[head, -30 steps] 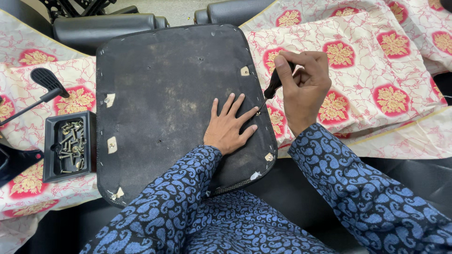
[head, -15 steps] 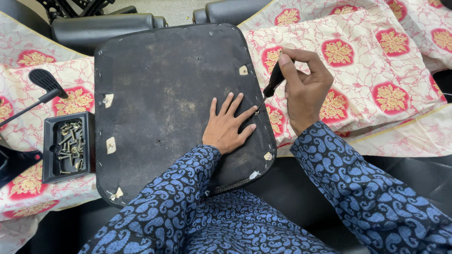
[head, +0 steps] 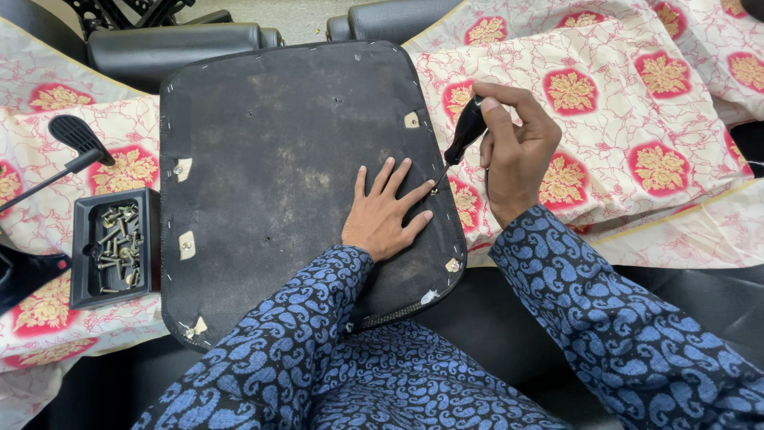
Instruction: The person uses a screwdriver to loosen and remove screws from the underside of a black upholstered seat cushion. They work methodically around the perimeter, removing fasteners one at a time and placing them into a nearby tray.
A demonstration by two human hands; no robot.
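A black, worn seat panel [head: 286, 159] lies face down across my lap and the patterned cloth. My left hand [head: 386, 211] rests flat on its right part with fingers spread, fingertips near the right edge. My right hand [head: 517, 147] grips a black-handled screwdriver [head: 461, 135], held slanting down to the left. Its tip touches the panel's right edge just beside my left index fingertip. Small pale tabs [head: 185, 169] sit along the panel's edges.
A black tray [head: 111, 247] with several screws sits left of the panel. A black lever with a paddle end [head: 76, 135] lies at the far left. Cream cloth with red and gold motifs [head: 637, 119] covers the surroundings. Black chair parts [head: 175, 44] lie beyond.
My right hand has lowered the screwdriver toward the panel's right edge, and its tip now meets the edge by my left fingertips. My left hand stays flat in place.
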